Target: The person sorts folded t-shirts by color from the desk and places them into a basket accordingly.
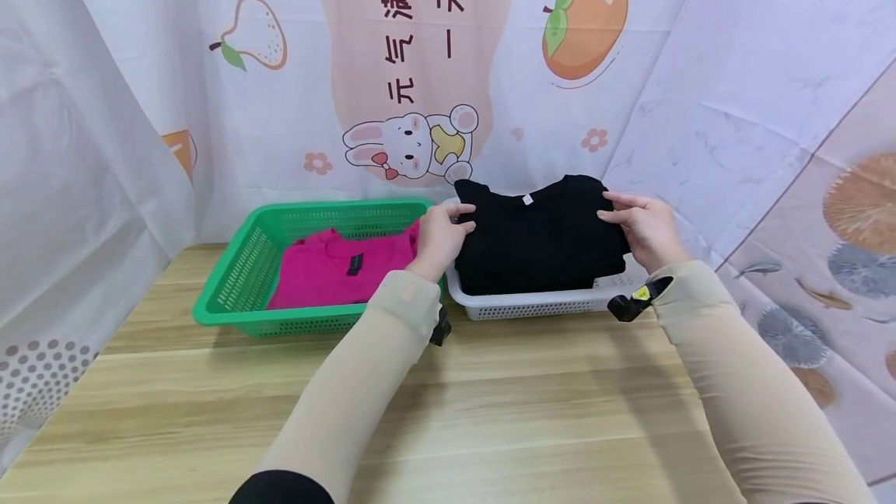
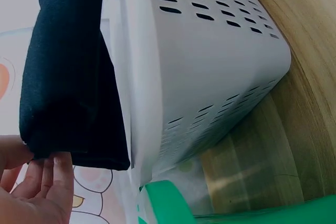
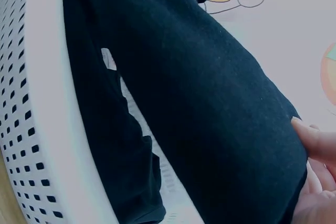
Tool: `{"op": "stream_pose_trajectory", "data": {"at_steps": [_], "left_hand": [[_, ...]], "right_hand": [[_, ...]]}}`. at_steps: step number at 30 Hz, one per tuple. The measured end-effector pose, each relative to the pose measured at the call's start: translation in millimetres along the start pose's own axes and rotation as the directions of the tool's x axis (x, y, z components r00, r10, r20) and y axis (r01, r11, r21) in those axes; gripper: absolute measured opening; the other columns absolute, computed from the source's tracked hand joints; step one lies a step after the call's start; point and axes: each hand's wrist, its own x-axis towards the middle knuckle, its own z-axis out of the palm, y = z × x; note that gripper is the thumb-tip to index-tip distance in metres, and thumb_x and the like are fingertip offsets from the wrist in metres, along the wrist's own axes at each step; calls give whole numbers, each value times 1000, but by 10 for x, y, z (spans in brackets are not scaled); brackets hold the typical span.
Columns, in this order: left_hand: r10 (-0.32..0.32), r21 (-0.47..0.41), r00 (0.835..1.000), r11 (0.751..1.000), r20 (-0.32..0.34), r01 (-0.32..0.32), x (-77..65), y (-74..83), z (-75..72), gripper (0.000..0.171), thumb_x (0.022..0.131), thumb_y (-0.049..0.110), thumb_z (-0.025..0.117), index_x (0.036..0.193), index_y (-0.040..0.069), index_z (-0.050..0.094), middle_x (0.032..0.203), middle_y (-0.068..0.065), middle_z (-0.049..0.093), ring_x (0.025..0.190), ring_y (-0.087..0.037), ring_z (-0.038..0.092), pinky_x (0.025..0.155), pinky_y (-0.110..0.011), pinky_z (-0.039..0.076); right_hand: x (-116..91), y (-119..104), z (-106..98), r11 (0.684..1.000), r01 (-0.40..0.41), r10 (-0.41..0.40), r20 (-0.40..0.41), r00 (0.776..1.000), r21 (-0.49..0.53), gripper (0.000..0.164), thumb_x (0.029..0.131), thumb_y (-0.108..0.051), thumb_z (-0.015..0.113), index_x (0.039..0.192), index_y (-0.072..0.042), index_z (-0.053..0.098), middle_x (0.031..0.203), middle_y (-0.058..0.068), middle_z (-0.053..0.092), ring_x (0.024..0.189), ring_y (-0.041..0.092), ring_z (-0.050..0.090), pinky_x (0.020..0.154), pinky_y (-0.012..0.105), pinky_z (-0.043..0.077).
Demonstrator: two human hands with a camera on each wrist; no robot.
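A folded black shirt [image 1: 539,239] with a white neck label is held between both hands over the white basket [image 1: 532,303]. My left hand [image 1: 442,238] pinches its left edge, thumb on one side and fingers on the other, as the left wrist view shows. At the opposite edge my right hand [image 1: 645,230] pinches the fabric between thumb and fingers. Beneath the held shirt, more black cloth [image 3: 113,145] lies inside the basket in the right wrist view, with a gap between the two. The basket's far side is mostly hidden by the shirt.
Left of the white basket stands a green basket [image 1: 224,271] holding a folded pink shirt [image 1: 322,274] with a dark label. Both baskets rest on a wooden table [image 1: 504,403]. A printed curtain [image 1: 266,131] hangs close behind them.
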Motion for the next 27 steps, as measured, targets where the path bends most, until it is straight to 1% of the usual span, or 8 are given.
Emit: {"op": "stream_pose_trajectory", "data": {"at_steps": [4, 7, 11, 15, 18, 21, 24, 27], "left_hand": [[-5, -8, 1000, 1000, 15, 5, -4, -1, 16, 30, 94, 8, 67, 123, 14, 72, 134, -7, 63, 116, -22, 61, 97, -38, 51], [-15, -12, 1000, 1000, 22, 15, -11, 6, 21, 31, 95, 7, 64, 124, 14, 71, 133, -8, 63, 115, -23, 61, 97, -37, 52], [-15, 0, 1000, 1000, 12, 15, -19, 18, 25, 34, 96, 4, 60, 127, 14, 69, 132, -11, 64, 117, -24, 61, 98, -38, 52], [-7, 17, 1000, 1000, -8, 7, -19, 16, 22, 37, 95, 0, 57, 128, 13, 68, 129, -13, 65, 119, -26, 60, 100, -39, 51], [-2, 33, 1000, 999, -10, 2, -22, -4, 20, 41, 94, -4, 53, 130, 11, 67, 127, -13, 67, 117, -25, 62, 99, -39, 51], [-7, 52, 1000, 999, -14, 8, -31, -23, 27, 47, 91, -8, 49, 131, 10, 65, 123, -11, 69, 113, -24, 63, 98, -37, 51], [-9, 54, 1000, 998, -21, 10, -41, -33, 40, 48, 91, -9, 46, 131, 9, 65, 120, -11, 71, 112, -23, 64, 96, -37, 52], [5, 36, 1000, 999, -12, -4, -59, -21, 53, 45, 92, -8, 47, 131, 7, 65, 119, -13, 70, 111, -24, 64, 95, -38, 52]], "right_hand": [[11, 35, 18, 1000, 3, -3, -45, 999, 7, 40, 82, 19, 65, 109, -9, 77, 131, 6, 54, 134, 11, 47, 80, 12, 54], [27, 45, 32, 1000, -7, 5, -79, 997, -22, 45, 83, 17, 66, 121, -8, 71, 146, 5, 51, 144, 14, 36, 82, 9, 51], [50, 52, 64, 997, -16, 7, -118, 993, -78, 52, 84, 12, 69, 132, -5, 61, 155, 6, 42, 144, 13, 36, 86, 8, 48], [65, 70, 88, 996, 6, -18, -138, 990, -90, 48, 83, 12, 70, 127, -7, 67, 128, -2, 57, 130, 14, 47, 82, 9, 50], [60, 94, 94, 997, 35, -44, -132, 990, -71, 37, 83, 15, 67, 106, -13, 77, 103, -11, 64, 107, 7, 59, 74, 11, 52], [51, 120, 89, 997, 74, -75, -108, 991, -10, 38, 84, 20, 61, 83, -16, 75, 86, -13, 70, 81, 2, 66, 70, 14, 55], [46, 142, 87, 992, 111, -106, -88, 990, 55, 43, 85, 24, 55, 76, -14, 74, 77, -7, 73, 70, 5, 71, 70, 17, 57], [45, 151, 94, 989, 135, -129, -84, 988, 66, 42, 85, 24, 55, 76, -13, 74, 77, -6, 73, 69, 7, 72, 70, 17, 58]]}}
